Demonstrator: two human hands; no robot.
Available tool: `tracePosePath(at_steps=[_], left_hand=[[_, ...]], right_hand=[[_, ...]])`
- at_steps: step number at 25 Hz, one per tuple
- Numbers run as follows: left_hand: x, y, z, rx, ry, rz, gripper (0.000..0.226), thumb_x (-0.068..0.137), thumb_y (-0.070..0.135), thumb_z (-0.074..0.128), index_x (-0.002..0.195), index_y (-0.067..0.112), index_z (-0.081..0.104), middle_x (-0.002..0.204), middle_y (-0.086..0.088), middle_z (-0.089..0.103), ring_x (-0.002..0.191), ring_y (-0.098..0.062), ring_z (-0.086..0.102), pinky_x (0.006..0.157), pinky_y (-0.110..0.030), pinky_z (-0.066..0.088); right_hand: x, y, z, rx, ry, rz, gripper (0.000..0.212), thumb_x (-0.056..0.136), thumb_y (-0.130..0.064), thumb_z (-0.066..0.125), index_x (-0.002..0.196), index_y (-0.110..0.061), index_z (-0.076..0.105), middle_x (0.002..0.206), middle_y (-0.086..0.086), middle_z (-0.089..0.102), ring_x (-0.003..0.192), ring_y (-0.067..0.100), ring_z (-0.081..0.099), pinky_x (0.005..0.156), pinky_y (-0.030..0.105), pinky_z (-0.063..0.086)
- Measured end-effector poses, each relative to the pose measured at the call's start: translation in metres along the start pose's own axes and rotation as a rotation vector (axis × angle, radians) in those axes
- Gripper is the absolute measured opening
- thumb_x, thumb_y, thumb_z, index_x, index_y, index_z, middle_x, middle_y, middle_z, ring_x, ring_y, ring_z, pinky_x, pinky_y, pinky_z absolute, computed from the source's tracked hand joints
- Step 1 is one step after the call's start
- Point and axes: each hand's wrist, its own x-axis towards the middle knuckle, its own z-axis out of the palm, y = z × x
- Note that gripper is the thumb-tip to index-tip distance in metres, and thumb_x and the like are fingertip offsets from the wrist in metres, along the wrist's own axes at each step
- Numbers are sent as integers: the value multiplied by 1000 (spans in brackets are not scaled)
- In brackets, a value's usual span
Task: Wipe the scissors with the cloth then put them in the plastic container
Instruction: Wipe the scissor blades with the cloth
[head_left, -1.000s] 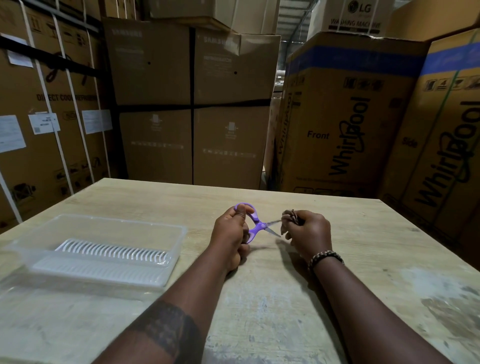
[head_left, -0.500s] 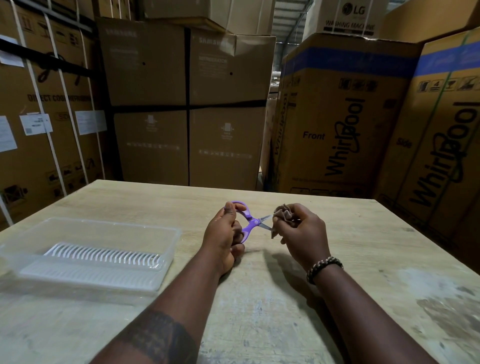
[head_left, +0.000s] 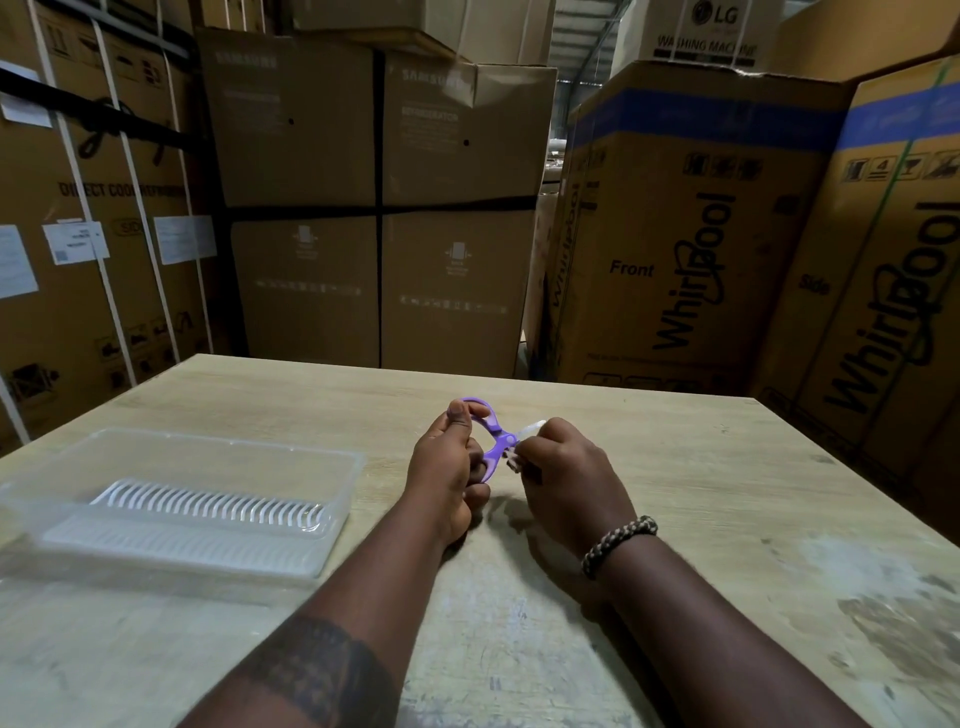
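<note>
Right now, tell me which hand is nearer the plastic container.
Left. The left hand, gripping the scissors by the purple handles, sits right of the plastic container; the right hand pinches the blade end farther right, beyond the left.

matt purple plastic scissors (head_left: 493, 441), clear glossy plastic container (head_left: 332, 467) (ribbed base), worn pale wood table (head_left: 675, 467)

dim, warm indoor light; brightest patch was the roof gap up top between the cartons (head_left: 457, 156). soft diffuse shadows lay on the table (head_left: 701, 467). small glints showed on the plastic container (head_left: 347, 483) ribs. wide-angle bend bowed the edges; carton print was smeared.
</note>
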Motion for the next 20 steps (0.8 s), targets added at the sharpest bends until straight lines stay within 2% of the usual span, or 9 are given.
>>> tracePosePath(at_steps=[3,8,14,17,20], left_hand=[[-1,-1,1,29,-6,7,43,107,53,43,98,24,73,56,5,21,46,-9,15,47,-19,16],[-1,1,0,6,4,-4,41,106,52,46,96,22,73,56,5,20,47,-10,13,48,-18,14],[-2,0,1,34,-8,-20,41,105,52,47,96,23,74,57,5,22,48,-10,14,52,-21,12],[-3,0,3,55,-17,-6,40,106,51,48,98,22,74,58,4,21,48,-11,13,54,-24,11],[-5,-1,5,80,-16,-1,41,105,51,48,100,19,74,57,4,22,48,-11,14,52,-22,12]], right_hand=[[3,-4,0,-7,30,-99,13,89,-4,69,78,-11,68,81,3,55,58,22,50,48,34,45],[1,8,2,-63,-52,45,13,79,-2,73,72,-12,67,78,2,54,63,24,51,53,30,42],[2,3,-1,-34,-26,-51,22,74,8,73,73,-13,68,71,5,60,60,25,54,51,29,40],[2,9,0,-83,-85,27,15,73,5,73,72,-9,69,72,8,60,63,31,57,52,35,48],[0,7,-1,-74,-68,-62,21,70,10,70,65,-9,63,70,7,54,59,29,52,45,37,45]])
